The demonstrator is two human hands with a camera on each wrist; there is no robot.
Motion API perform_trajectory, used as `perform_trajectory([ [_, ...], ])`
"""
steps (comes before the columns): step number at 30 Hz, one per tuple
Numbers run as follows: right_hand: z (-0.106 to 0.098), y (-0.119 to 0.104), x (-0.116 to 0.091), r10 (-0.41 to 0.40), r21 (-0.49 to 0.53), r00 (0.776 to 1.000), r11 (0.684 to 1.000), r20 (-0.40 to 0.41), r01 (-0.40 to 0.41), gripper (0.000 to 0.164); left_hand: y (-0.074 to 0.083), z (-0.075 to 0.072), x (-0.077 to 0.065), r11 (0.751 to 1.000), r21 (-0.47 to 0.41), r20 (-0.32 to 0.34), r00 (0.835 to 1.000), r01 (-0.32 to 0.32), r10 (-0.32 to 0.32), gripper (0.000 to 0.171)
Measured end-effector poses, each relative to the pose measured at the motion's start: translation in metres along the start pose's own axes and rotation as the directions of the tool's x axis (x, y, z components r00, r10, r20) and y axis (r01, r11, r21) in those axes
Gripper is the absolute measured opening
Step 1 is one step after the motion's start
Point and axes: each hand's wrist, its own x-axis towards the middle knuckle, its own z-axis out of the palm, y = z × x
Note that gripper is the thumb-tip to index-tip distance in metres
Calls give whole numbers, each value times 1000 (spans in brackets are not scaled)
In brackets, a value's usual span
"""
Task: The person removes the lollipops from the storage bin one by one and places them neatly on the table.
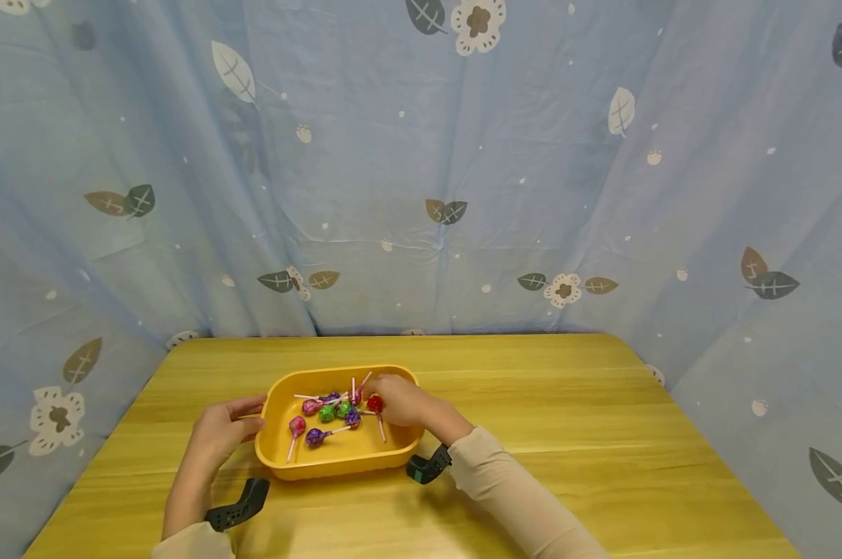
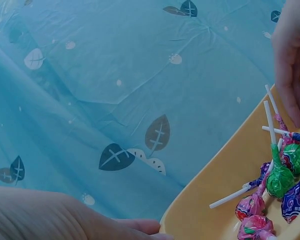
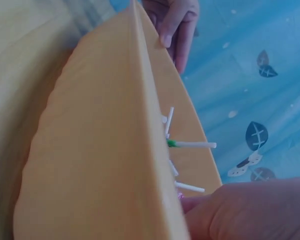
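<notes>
A yellow plastic basket (image 1: 344, 468) holds several wrapped lollipops in pink, purple, green and red, their white sticks pointing various ways. At its left end my left hand (image 1: 218, 435) touches the rim with its fingertips, the fingers stretched out. My right hand (image 1: 400, 400) reaches over the right end into the basket, palm down. Its fingers, pointing downward and fairly straight in the left wrist view, are right beside a red lollipop (image 1: 375, 404). Green lollipops (image 2: 280, 180) and pink ones (image 2: 250, 206) lie near them. In the right wrist view, the basket wall hides most of the candy.
The basket stands on a wood-grain table (image 1: 553, 435), left of its middle. A blue curtain (image 1: 421, 171) with leaf and flower prints hangs behind the table and along both sides. A black wrist camera (image 1: 239, 506) is strapped to the left wrist, another (image 1: 429, 464) to the right.
</notes>
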Motion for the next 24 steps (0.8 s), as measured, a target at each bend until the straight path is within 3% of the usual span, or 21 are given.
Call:
perform_trajectory([
  [9,2,2,6,-8,-6,1000,1000,-5,8,27,1,0,-1,1000,-1,5,1000,8,-8,45],
  [24,-2,3,4,17,-35,1000,999,2,-17,20,0,0,1,1000,-5,7,1000,18,-18,45],
])
